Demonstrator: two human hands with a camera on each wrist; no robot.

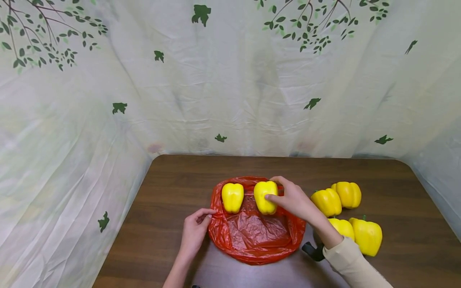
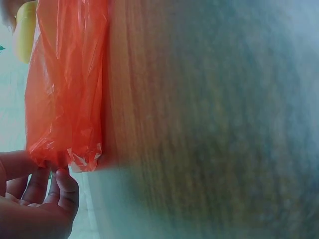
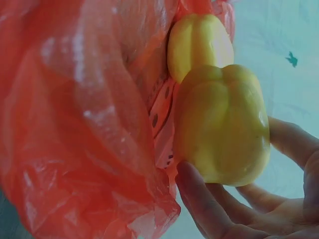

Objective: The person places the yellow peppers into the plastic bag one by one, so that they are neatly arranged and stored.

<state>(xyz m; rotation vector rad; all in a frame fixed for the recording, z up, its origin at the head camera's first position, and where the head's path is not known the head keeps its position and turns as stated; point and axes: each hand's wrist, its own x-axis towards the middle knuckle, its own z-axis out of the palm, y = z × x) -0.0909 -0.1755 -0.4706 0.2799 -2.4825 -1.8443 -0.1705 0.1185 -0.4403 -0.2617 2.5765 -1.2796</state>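
A red plastic bag (image 1: 257, 236) lies spread on the table with its mouth facing up and its rim bunched in a ring. My left hand (image 1: 194, 230) pinches the rim on the left side, and the left wrist view shows fingers and thumb at the crumpled edge of the bag (image 2: 70, 89). Over the bag's back right part, my right hand (image 1: 293, 200) holds a yellow bell pepper (image 1: 263, 196) between thumb and fingers. Another yellow bell pepper (image 1: 232, 197) rests inside the bag at its back left. In the right wrist view the held pepper (image 3: 224, 129) partly covers it.
To the right of the bag, several yellow bell peppers (image 1: 367, 237) lie in a group on the brown wooden table (image 1: 173, 180), one partly hidden by my right forearm. A pale curtain (image 1: 234, 100) printed with leaves hangs behind the table and along its sides.
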